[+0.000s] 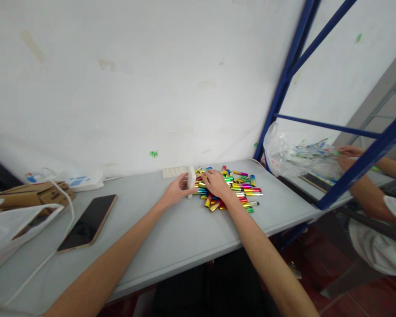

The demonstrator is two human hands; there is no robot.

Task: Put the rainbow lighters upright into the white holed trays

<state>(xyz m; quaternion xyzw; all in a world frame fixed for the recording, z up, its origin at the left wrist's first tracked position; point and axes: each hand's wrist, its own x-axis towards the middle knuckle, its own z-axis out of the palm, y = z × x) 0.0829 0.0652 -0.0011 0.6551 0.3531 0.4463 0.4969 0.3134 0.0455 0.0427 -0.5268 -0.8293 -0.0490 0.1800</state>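
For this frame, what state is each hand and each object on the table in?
left hand: closed on the white box, which stands on end
right hand: palm down on the batteries, grip unclear
batteries: loose heap, lying flat
phone: face up, screen dark
clear bag: crumpled, contents inside, a co-worker's hand on it

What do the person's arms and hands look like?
Both forearms are bare, with no sleeves in view. The left grip and right grip are bare hands: no gloves, and no watch or bracelet shows at the wrists.
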